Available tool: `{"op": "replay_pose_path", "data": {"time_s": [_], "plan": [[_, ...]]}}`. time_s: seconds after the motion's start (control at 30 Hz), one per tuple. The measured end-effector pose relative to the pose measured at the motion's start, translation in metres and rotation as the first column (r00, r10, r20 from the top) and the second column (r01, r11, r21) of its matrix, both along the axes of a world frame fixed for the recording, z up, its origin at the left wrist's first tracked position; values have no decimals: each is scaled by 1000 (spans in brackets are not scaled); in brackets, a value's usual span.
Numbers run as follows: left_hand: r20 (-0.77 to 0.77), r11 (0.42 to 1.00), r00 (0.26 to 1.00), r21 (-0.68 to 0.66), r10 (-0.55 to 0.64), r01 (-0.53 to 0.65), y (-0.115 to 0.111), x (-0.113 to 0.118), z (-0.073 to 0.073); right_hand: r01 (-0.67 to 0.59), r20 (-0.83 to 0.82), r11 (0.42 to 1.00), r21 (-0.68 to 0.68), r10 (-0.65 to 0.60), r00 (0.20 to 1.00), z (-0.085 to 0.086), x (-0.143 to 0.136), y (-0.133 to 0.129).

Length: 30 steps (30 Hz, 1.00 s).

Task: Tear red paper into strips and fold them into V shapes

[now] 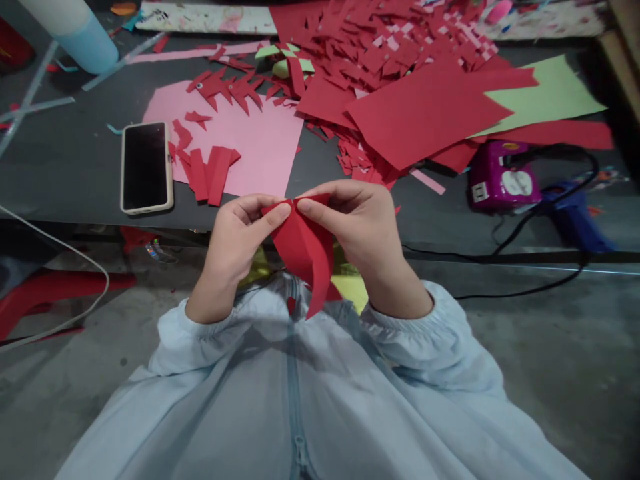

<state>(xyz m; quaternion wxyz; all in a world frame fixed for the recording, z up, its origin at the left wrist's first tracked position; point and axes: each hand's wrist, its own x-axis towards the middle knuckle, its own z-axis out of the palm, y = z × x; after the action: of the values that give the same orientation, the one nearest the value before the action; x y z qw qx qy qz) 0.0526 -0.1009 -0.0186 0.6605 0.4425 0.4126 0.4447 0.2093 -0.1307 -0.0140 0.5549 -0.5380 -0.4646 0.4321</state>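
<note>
A curved piece of red paper [306,250] hangs between my two hands, just off the front edge of the dark table. My left hand [245,233] pinches its upper left corner between thumb and fingers. The upper right part is pinched the same way by my right hand [357,223]. Both thumbs lie on top, their tips nearly touching. Beyond my left hand, folded red strips [213,175] and spiky red folded pieces [225,88] rest on a pink sheet [265,143].
A phone [145,167] lies at the left, a blue-and-white bottle [83,37] behind it. Large red sheets [425,110] and many red scraps [345,33] cover the back. On the right are a purple box [503,177], a blue glue gun [575,217] and black cables [520,230].
</note>
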Motion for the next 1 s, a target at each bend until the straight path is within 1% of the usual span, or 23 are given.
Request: {"op": "replay_pose_path", "data": {"time_s": [0.07,0.13,0.23,0.3,0.4,0.57,0.63,0.7,0.77,0.83,0.93,1.0], "plan": [[-6,999,1000,-35,-28,28,0,-2,1,5,11,1000,16,-5,1000,0,1,0],[-19,998,999,-48,-28,28,0,-4,1,-15,4,1000,9,15,1000,-1,2,-1],[-16,999,1000,-35,-5,4,0,-5,0,-62,-22,997,-38,61,998,-3,3,-1],[-18,1000,1000,-28,-1,0,-1,-4,-2,-63,-44,997,-54,61,997,-5,2,0],[-13,1000,1000,-8,23,-23,-2,0,-4,-24,-61,998,-51,21,998,-5,-1,0],[-12,992,993,54,116,-115,-3,6,-8,55,-116,998,-40,-60,991,-6,-8,-1],[4,987,990,75,143,-143,-3,7,-9,68,-142,997,-31,-72,987,-6,-9,-1],[10,982,987,97,162,-162,-3,7,-10,29,-160,998,-48,-37,986,-6,-8,-2],[4,978,985,115,173,-173,-3,6,-11,-35,-188,996,-85,18,982,-7,-6,-2],[-6,982,988,111,157,-155,-3,5,-11,-72,-216,992,-107,48,975,-8,-4,-1],[-7,991,995,85,101,-100,-3,3,-11,-59,-227,993,-99,35,973,-11,-3,-1],[7,993,996,74,92,-93,-3,4,-12,-39,-221,995,-91,18,975,-14,-4,0]]}}
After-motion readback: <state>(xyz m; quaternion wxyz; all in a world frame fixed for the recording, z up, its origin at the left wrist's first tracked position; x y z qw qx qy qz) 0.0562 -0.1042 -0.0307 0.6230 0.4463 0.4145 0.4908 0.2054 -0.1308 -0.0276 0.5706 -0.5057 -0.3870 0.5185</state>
